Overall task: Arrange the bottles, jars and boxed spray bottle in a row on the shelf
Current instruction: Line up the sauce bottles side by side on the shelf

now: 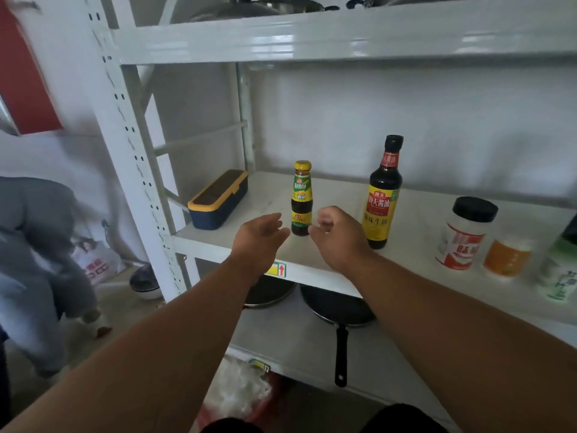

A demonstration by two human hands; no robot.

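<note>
While both arms reached out over the shelf, neither hand held anything in the head view. The left hand was open, fingers loosely spread, just left of the small bottle. The right hand sat just right of it, fingers half curled, thumb toward the glass; whether a fingertip touched the bottle could not be told from the blur.

That small bottle stood upright near the front edge. A tall bottle stood upright just to its right, slightly further back. Well apart to the right came a white jar, then an orange jar just beside it, then a green bottle cut by the frame edge. To the left, near the upright, lay a blue box with a yellow rim, angled front to back; whether it was the boxed spray bottle could not be told. A pan rested on the level below.

Judging by the hands, the step in hand was the placing or squaring of the small bottle. The row looked part done: five containers stood roughly in line, with a gap before the white jar. The next move probably called for closing around the small bottle's body, low down since it is narrow and could tip, and sliding it into line with the tall bottle.
</note>
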